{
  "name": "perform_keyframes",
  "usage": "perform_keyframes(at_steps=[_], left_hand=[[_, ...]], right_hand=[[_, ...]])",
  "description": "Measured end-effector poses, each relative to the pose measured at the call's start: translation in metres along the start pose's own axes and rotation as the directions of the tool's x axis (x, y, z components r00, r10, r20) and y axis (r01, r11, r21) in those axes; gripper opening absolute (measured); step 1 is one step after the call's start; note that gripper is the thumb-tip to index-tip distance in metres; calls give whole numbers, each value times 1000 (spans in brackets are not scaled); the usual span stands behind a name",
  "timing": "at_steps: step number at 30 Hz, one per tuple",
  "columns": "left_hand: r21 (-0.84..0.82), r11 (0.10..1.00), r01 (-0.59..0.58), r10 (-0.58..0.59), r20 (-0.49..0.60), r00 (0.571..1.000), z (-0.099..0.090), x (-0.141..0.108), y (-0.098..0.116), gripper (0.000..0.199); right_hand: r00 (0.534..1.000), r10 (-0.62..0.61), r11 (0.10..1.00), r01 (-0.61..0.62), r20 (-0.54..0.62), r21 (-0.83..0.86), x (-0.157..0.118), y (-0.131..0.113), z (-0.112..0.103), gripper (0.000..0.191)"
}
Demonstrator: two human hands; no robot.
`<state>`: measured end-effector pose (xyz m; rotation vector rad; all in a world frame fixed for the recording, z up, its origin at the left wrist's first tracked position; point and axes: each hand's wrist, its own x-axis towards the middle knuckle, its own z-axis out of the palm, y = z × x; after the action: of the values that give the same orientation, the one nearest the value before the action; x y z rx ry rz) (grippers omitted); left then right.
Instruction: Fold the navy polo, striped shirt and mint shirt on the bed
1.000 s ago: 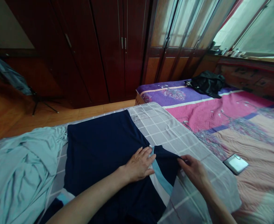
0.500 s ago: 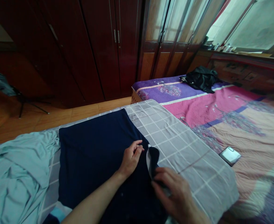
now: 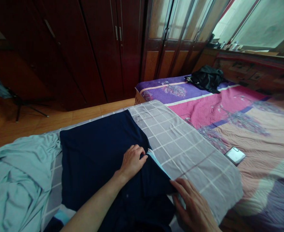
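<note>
A dark navy garment lies spread on a grey checked cloth, with a white and light blue strip showing along its right edge. My left hand pinches the garment near the upper end of that strip, thumb and fingers together. Lower right, my right hand grips a pulled-out corner of the same garment between thumb and fingers. Another light blue and white part shows at the lower left beside my left forearm.
A pale green cloth lies crumpled at the left. On the patterned bed are a phone and a black garment. Dark red wardrobes stand behind, and a black tripod stand at the far left.
My left hand has closed on the garment's edge. My right hand has moved slightly right, drawing out the part that was curled up, so the light strip now lies stretched between both hands.
</note>
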<state>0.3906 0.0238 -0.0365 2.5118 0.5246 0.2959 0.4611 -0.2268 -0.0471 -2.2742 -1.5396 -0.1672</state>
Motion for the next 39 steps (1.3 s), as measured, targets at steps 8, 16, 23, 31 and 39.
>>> perform_keyframes(at_steps=[8,16,23,31,39], left_hand=[[-115,987,112,-105,66,992,-1,0,0,17],[-21,995,100,-96,148,984,-9,-4,6,10],[-327,908,261,-246,88,965,6,-3,10,9],[-312,918,246,-239,59,969,9,-3,6,26],[-171,962,212,-196,107,975,-5,2,-5,37]], right_hand=[[993,73,997,-74,92,14,1,4,8,35],[997,64,997,-66,48,35,2,-7,5,15],[999,34,998,-35,22,43,-1,-16,9,25],[999,-44,991,45,-10,127,4,-36,6,15],[1000,-15,992,17,-14,125,-4,-37,10,24]])
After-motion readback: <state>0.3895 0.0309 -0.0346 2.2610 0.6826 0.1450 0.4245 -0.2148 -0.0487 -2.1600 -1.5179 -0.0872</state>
